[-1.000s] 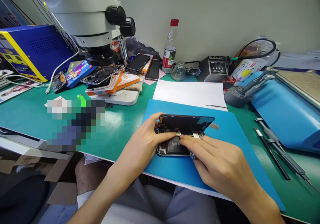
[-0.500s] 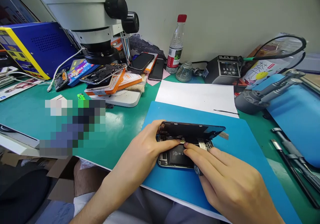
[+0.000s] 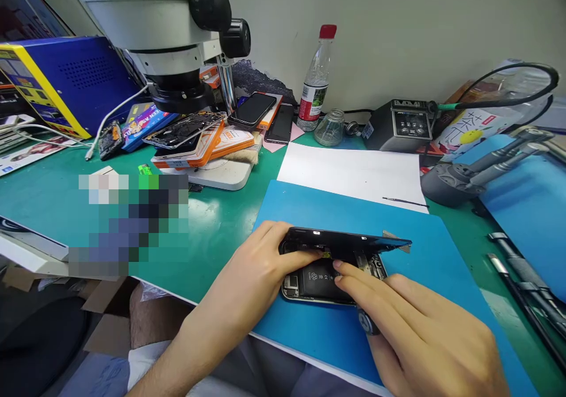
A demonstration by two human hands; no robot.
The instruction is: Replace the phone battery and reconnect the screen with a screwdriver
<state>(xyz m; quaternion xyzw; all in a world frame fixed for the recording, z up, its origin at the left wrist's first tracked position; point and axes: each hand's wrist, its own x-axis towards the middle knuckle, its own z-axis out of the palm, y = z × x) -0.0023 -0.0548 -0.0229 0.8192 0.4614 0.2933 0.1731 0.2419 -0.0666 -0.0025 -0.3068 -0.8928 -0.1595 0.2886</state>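
Note:
An opened phone lies on the blue mat, its black battery showing. Its screen is lifted at a low slant over the far side. My left hand grips the screen's left end, with one finger reaching under it onto the phone's insides. My right hand is over the phone's right side, two fingertips near the battery's upper edge. Tucked under its curled fingers is a dark screwdriver, of which only the round end cap shows. The small parts under my fingertips are hidden.
White paper with a thin dark strip lies behind the blue mat. A microscope overhangs stacked phones and boxes at left. A bottle, a glass jar and a grey stand are at the back.
The phone screen has tipped lower toward the phone body. My right hand has drawn back a little to the right, with the screwdriver in it. The left finger stays inside the phone.

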